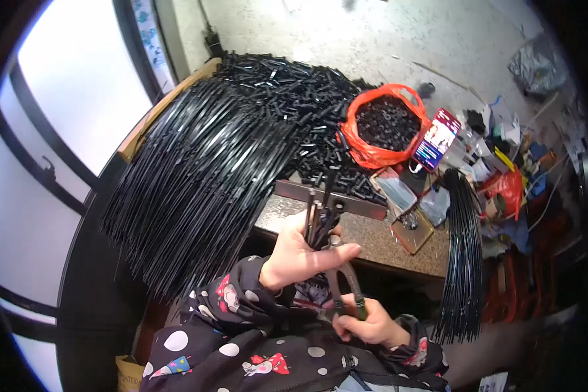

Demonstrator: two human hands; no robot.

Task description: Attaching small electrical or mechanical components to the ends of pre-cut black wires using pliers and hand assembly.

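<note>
pliers [343, 277] with green grips in right hand [371, 325]; left hand [298, 257] clasps thin black strips [317, 219].

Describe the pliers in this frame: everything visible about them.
The pliers look like metal, with dark handles, one tipped green. They stand roughly upright, head up. The right hand grips the handles from below; the left hand holds a few thin black rods by the head. Whether the jaws are closed is unclear.

A small workshop: a worn stone-topped bench [379, 245] carries a great fan of black rods [196, 176], a heap of small black parts [307, 98], an orange bagful [385, 124], and clutter.
</note>
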